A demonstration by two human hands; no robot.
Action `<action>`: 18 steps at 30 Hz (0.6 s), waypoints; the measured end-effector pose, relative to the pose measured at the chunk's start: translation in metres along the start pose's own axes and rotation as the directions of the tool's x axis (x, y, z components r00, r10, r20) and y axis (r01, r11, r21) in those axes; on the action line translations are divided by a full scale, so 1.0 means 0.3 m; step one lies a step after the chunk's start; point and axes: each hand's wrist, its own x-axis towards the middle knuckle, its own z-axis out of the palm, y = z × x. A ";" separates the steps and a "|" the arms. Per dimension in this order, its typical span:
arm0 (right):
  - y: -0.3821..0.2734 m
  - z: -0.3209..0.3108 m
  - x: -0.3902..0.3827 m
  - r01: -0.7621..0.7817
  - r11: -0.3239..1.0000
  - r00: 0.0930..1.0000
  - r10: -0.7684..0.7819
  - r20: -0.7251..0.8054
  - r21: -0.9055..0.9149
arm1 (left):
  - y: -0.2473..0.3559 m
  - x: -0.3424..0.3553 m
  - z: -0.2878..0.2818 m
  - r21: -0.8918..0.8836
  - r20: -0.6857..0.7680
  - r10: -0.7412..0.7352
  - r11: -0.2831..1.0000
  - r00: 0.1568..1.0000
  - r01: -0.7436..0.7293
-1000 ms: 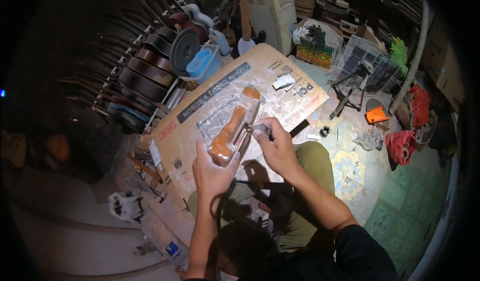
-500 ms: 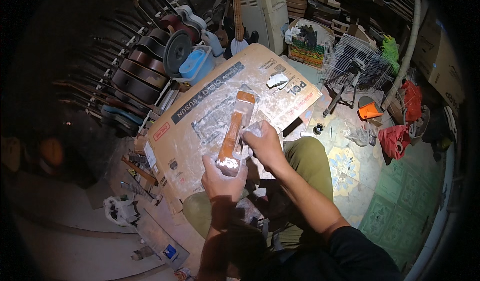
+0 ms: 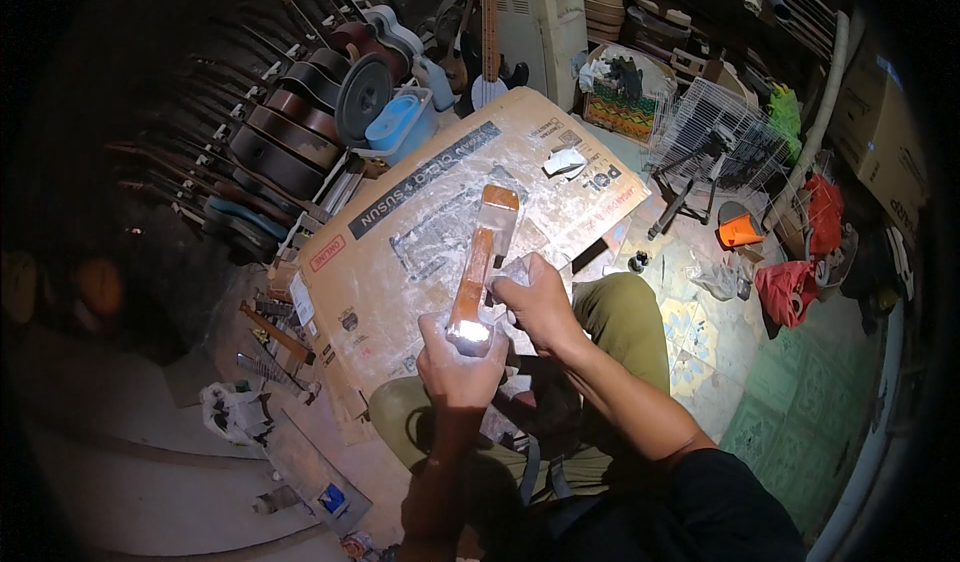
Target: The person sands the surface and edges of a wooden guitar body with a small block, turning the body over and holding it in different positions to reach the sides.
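Note:
A glossy brown wooden piece point(image 3: 477, 252), shaped like a long block with a pale dusty side face, stands lengthwise above the cardboard. My left hand point(image 3: 458, 372) is closed round its near end, where light glares off the finish. My right hand point(image 3: 530, 297) is closed at its right side, fingers curled against it on a small dark item that I cannot make out. Beneath lies a large, dust-streaked cardboard sheet point(image 3: 350, 272) with a crumpled white scrap point(image 3: 564, 164) on its far right part. My legs in olive trousers are under my arms.
Guitars in a rack point(image 3: 290, 132) stand at the back left beside a blue tub point(image 3: 393, 122). At the right are a wire cage point(image 3: 725, 122), a black stand, an orange scoop point(image 3: 740, 230), red bags point(image 3: 785, 292) and cardboard boxes point(image 3: 870, 132). Clutter lies along the left.
The wooden piece has turned more upright in the view, its near end moving down and to the right with my left hand. My right hand has dropped slightly, still against the piece's side.

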 end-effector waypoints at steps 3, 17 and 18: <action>-0.020 -0.015 0.008 -0.031 0.999 0.999 0.032 -0.038 0.042 | -0.003 -0.014 0.008 -0.016 0.041 -0.044 0.999 0.998 0.045; -0.025 -0.054 0.013 -0.079 0.992 0.996 0.082 -0.037 0.094 | -0.030 -0.041 0.012 0.006 0.104 -0.052 0.999 0.993 0.051; 0.010 -0.050 -0.003 -0.071 0.997 0.997 0.072 -0.026 0.036 | -0.023 -0.041 0.011 0.011 0.116 -0.056 0.998 0.992 0.055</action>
